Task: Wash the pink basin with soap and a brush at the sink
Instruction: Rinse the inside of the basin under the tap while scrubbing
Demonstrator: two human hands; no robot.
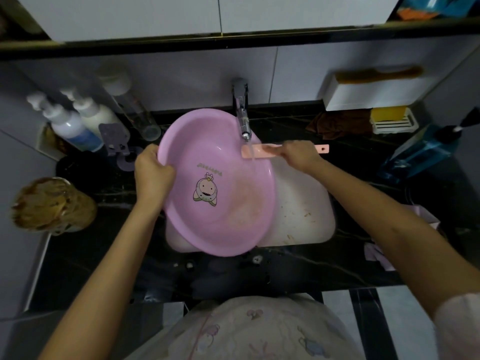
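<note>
Basin in sink, under tap

Pale top printed with small pastel cartoon figures; pale pink sleeve on the right upper arm; forearms bare

Two white pump bottles and a clear bottle stand at the dark bench's left rear — a brown cloth lies crumpled at right, near a blue bottle.
</note>
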